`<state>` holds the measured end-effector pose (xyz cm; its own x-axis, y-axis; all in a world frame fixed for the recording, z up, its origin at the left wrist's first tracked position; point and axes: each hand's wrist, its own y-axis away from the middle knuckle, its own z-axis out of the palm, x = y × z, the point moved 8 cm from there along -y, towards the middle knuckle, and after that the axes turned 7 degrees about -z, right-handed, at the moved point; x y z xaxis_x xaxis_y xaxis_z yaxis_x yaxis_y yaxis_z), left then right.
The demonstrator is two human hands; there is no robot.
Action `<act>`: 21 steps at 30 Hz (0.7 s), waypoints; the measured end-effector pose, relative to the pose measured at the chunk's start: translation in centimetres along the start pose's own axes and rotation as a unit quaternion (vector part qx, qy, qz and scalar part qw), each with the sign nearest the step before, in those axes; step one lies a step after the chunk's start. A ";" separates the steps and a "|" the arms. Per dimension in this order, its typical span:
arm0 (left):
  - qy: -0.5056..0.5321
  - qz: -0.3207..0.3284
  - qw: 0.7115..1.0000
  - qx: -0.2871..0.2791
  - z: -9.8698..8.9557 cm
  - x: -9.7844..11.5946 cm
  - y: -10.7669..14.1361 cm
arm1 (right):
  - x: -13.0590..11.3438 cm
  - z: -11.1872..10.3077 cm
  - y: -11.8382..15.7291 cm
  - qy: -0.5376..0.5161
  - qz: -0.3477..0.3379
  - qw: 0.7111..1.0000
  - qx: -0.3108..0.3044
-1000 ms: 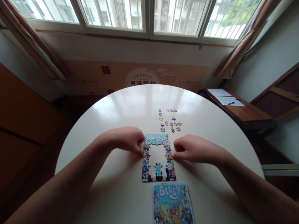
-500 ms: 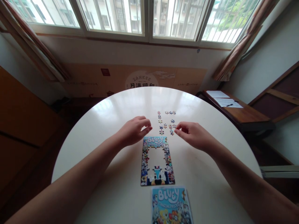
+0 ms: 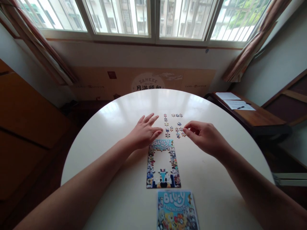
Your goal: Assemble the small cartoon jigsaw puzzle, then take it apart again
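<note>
My left hand (image 3: 146, 131) is open above the white table, its fingers spread, just left of the loose jigsaw pieces (image 3: 167, 131) and over the top left corner of the jigsaw puzzle (image 3: 149, 169). My right hand (image 3: 203, 135) is closed in a pinch beside the right-hand cluster of jigsaw pieces (image 3: 178, 135). Its thumb and index fingertips reach the edge of that cluster; whatever they may hold is hidden. The puzzle's frame and lower middle part are joined, with a white gap in the centre.
Nearest me on the round white table (image 3: 105, 191) lies a printed Bluey picture sheet (image 3: 176, 207). To the right, a wooden side table (image 3: 259, 116) carries papers (image 3: 240, 104) and a pen. Windows and curtains are beyond.
My left hand has spread its fingers and shifted slightly toward the pieces. My right hand has drawn slightly right, and a piece by its fingertips shows more. The view has shifted a little.
</note>
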<state>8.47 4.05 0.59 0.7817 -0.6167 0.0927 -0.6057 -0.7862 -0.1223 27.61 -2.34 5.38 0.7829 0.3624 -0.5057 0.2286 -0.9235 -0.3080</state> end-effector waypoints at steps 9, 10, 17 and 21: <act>0.029 0.012 0.999 -0.016 0.9 1.5 -0.6 | -0.3 0.2 0.1 -0.005 -0.005 1.000 -0.001; 0.029 0.013 0.999 -0.026 1.3 1.7 -0.8 | -0.4 0.2 0.2 0.002 -0.007 1.000 0.002; 0.014 -0.009 1.000 -0.010 -0.7 -0.1 0.1 | -1.5 -0.3 0.5 0.021 -0.032 0.999 0.005; 0.073 -0.032 0.995 -0.057 -1.4 -2.7 0.9 | -1.3 -0.3 0.4 0.017 -0.033 0.999 0.000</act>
<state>5.58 4.93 1.65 0.7943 -0.5582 0.2398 -0.5751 -0.8181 0.0006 26.88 -3.25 6.16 0.7852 0.4183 -0.4566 0.2808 -0.8977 -0.3394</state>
